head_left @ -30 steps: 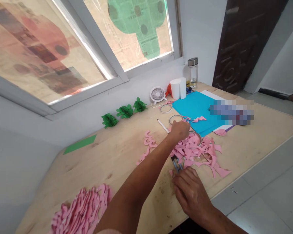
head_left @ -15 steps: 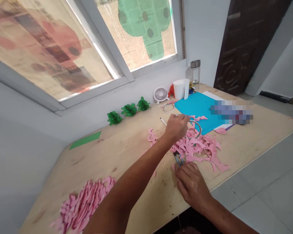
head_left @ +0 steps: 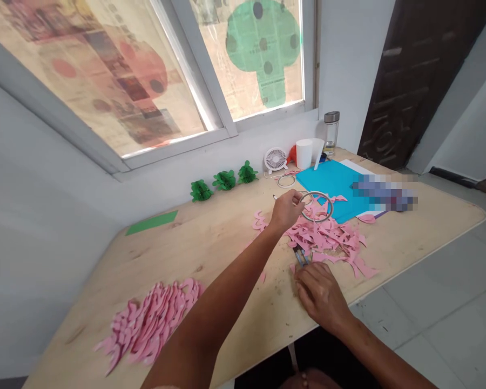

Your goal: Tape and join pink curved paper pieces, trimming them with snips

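My left hand is closed on the edge of a narrow roll of tape, a thin ring held upright over pink paper scraps. Lower down, my right hand rests on the table with its fingers curled by a grey-blue metal tool that looks like scissors. Part of that tool lies under the scraps and the fingers. A second thin ring lies behind the tape. To the left of my left forearm is a heap of curved pink paper cut-outs.
Three green folded paper pieces stand along the wall, with a green strip nearer. At the back are a small white fan, a white ring, a white roll and a glass bottle. Blue sheets lie right.
My left hand has drawn slightly back, and the tape roll has turned so its round opening shows more fully. My right hand stays by the scissors. The whole view has shifted a little.
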A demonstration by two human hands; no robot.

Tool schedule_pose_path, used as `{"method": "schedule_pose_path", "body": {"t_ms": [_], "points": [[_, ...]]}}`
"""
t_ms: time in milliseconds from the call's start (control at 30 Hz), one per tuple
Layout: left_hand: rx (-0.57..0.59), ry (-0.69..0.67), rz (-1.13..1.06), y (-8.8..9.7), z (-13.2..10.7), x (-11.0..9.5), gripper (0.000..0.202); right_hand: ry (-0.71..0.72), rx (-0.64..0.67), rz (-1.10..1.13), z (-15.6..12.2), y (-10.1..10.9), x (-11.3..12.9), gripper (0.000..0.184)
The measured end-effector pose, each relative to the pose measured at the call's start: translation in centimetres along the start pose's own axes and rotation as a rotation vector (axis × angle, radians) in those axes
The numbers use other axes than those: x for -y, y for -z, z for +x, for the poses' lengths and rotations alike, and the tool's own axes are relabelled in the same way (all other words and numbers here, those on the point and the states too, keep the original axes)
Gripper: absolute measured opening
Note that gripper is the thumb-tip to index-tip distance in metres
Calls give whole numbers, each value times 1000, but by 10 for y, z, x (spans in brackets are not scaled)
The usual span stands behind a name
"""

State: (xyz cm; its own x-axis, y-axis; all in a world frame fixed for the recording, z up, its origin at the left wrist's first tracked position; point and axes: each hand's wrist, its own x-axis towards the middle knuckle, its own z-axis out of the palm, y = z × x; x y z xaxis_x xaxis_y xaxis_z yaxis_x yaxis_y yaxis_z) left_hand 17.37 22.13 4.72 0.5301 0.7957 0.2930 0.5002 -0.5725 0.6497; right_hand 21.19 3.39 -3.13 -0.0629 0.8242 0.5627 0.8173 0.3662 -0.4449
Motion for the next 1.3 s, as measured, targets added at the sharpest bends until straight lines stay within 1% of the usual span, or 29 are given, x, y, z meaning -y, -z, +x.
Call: {"method": "schedule_pose_path", "body": {"t_ms": [167, 300, 400, 500, 633, 733, 833, 933, 1100, 1200, 1300], "points": [[-17, 35, -212, 6, -10, 2, 1, 30, -3, -24, -1, -1, 0, 15], [-48, 34, -282, 11, -17, 1, 8, 50, -19, -44, -2, -2, -2, 14], [-73, 57, -321, 14, -22, 3, 9, 53, -23, -52, -4, -2, -2, 15], [-83, 88, -358, 13, -29, 7, 8, 41, -72, -86, -5, -1, -2, 24], [-90, 128, -407, 10, -37, 9, 10, -6, -151, -256, 0, -1, -4, 38], [-96, 150, -451, 7, -42, 8, 11, -75, -123, -371, 7, -2, -13, 41], [-119, 182, -514, 6, -44, 5, 12, -147, -34, -431, 13, -6, -27, 41], [-169, 229, -605, 11, -46, 0, 12, -189, 36, -423, 15, -10, -37, 41], [-274, 305, -798, 35, -57, -9, 15, -206, 35, -353, 13, -13, -37, 39], [-336, 358, -909, 47, -74, -12, 21, -225, 6, -274, 14, -10, -34, 37], [-372, 412, -1006, 51, -99, -12, 25, -249, -46, -160, 15, -5, -33, 33]]}}
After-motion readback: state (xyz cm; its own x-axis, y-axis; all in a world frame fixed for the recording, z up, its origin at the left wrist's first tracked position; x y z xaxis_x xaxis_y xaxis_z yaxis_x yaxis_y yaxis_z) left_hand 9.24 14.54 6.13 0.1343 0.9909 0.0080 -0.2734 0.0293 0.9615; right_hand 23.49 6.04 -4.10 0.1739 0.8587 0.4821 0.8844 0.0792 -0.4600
